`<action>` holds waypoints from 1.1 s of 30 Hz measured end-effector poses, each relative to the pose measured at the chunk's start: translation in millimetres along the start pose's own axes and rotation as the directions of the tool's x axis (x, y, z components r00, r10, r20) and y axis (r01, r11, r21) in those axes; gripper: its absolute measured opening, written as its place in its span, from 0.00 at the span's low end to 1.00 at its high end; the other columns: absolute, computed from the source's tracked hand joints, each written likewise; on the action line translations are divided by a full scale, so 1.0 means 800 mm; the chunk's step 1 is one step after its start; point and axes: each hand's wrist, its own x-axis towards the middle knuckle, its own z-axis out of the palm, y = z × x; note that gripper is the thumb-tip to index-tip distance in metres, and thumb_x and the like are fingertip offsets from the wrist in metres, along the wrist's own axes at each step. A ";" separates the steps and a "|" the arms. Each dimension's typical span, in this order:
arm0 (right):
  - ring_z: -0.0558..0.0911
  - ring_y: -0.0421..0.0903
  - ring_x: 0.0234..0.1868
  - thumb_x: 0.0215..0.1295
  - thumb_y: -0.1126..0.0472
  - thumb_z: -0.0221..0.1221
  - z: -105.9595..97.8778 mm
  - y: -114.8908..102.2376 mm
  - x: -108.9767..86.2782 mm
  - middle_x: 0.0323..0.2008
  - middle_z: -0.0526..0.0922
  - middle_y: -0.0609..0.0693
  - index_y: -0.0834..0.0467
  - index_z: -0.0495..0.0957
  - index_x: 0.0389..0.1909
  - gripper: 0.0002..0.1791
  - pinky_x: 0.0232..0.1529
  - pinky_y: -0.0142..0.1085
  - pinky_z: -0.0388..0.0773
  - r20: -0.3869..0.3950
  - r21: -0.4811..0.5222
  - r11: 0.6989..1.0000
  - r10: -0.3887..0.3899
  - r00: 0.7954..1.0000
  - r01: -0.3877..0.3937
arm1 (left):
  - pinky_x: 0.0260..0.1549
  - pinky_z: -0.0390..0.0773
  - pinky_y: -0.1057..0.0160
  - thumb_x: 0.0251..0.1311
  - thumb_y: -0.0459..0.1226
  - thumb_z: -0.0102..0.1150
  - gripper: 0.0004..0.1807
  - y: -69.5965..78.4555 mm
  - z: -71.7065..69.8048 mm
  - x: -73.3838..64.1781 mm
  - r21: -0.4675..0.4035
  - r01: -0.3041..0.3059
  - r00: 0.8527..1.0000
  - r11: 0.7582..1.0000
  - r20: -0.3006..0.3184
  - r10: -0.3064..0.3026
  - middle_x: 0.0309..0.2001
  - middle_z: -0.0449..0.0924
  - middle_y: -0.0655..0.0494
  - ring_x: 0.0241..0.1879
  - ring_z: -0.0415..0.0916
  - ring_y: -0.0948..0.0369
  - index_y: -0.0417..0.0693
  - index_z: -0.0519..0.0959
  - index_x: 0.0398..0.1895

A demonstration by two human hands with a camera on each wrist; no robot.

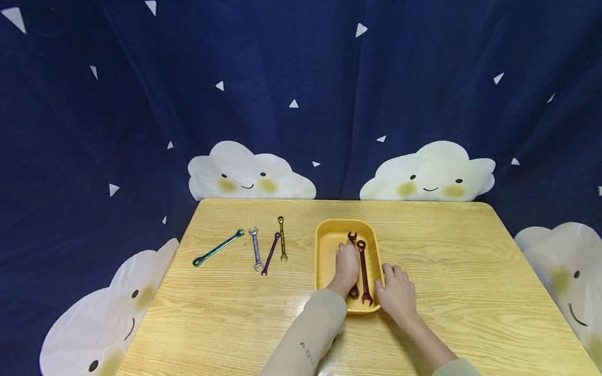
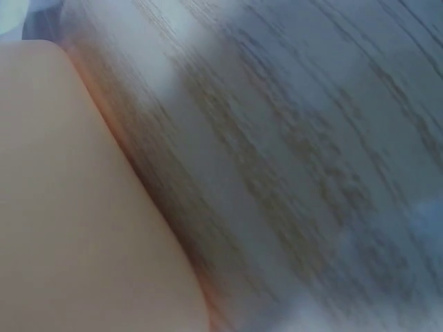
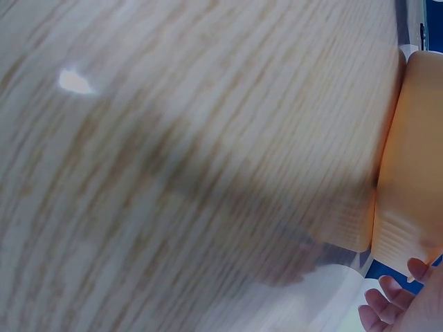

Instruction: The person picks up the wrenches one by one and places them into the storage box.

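Two dark red wrenches lie lengthwise in a yellow plastic tray [image 1: 327, 240]. My left hand [image 1: 347, 263] reaches into the tray and grips the left dark red wrench [image 1: 354, 293] around its middle, covering part of its shaft. Beside it lies the other red wrench [image 1: 364, 271], untouched. My right hand [image 1: 398, 293] is at the tray's right side near the front, thumb at the rim and the other fingers loosely bent outside the wall. In the right wrist view its fingers [image 3: 379, 304] show near the tray's outer wall [image 3: 412, 159].
Left of the tray, on the wooden table [image 1: 447, 245], lie a green wrench [image 1: 218, 248], a silver wrench [image 1: 256, 249], a purple wrench [image 1: 270, 254] and a gold wrench [image 1: 282, 239]. A dark blue curtain [image 1: 324, 68] with white clouds hangs behind the table.
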 end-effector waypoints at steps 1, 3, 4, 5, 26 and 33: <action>0.70 0.62 0.47 0.60 0.57 0.49 0.000 0.000 0.000 0.48 0.70 0.64 0.61 0.67 0.53 0.21 0.39 0.55 0.68 0.008 0.003 1.000 0.003 1.000 -0.003 | 0.20 0.76 0.64 0.61 0.37 0.53 0.10 0.000 0.000 0.000 -0.009 0.002 1.000 1.000 0.003 -0.002 0.26 0.71 0.46 0.23 0.76 0.53 0.37 0.76 0.35; 0.70 0.62 0.48 0.61 0.57 0.49 0.000 0.000 0.001 0.49 0.70 0.64 0.61 0.66 0.53 0.21 0.40 0.56 0.68 0.022 0.000 1.000 0.008 1.000 -0.008 | 0.20 0.76 0.63 0.61 0.37 0.54 0.10 -0.002 0.000 -0.001 -0.032 -0.001 1.000 0.999 0.006 0.001 0.26 0.71 0.45 0.23 0.76 0.53 0.36 0.76 0.36; 0.70 0.62 0.48 0.61 0.57 0.49 -0.001 0.000 0.001 0.49 0.70 0.65 0.61 0.66 0.54 0.21 0.40 0.56 0.68 0.028 -0.001 1.000 0.011 1.000 -0.011 | 0.20 0.76 0.63 0.60 0.37 0.54 0.11 -0.002 0.001 -0.001 -0.044 -0.007 1.000 0.999 0.002 0.007 0.26 0.71 0.45 0.23 0.76 0.52 0.35 0.76 0.37; 0.69 0.62 0.48 0.61 0.57 0.49 -0.001 0.000 0.002 0.49 0.70 0.65 0.61 0.66 0.54 0.21 0.41 0.56 0.68 0.032 0.000 1.000 0.015 0.999 -0.015 | 0.20 0.76 0.63 0.60 0.37 0.55 0.11 -0.003 0.001 -0.001 -0.057 -0.013 1.000 0.998 -0.003 0.012 0.26 0.71 0.45 0.23 0.76 0.52 0.35 0.76 0.38; 0.70 0.61 0.47 0.61 0.57 0.49 -0.002 -0.002 0.002 0.48 0.70 0.64 0.61 0.67 0.53 0.21 0.40 0.55 0.68 0.027 -0.001 1.000 0.012 1.000 -0.012 | 0.22 0.76 0.64 0.58 0.37 0.58 0.11 -0.010 0.013 -0.002 -0.114 -0.036 0.999 0.993 0.010 0.037 0.26 0.72 0.47 0.25 0.76 0.53 0.36 0.78 0.38; 0.71 0.61 0.45 0.61 0.57 0.49 -0.001 -0.002 0.001 0.47 0.71 0.63 0.62 0.67 0.52 0.20 0.38 0.54 0.69 0.013 -0.005 1.000 0.003 1.000 -0.003 | 0.23 0.77 0.63 0.56 0.38 0.60 0.12 -0.011 0.014 0.000 -0.158 0.021 0.998 0.987 0.057 -0.013 0.27 0.73 0.48 0.27 0.77 0.51 0.38 0.79 0.38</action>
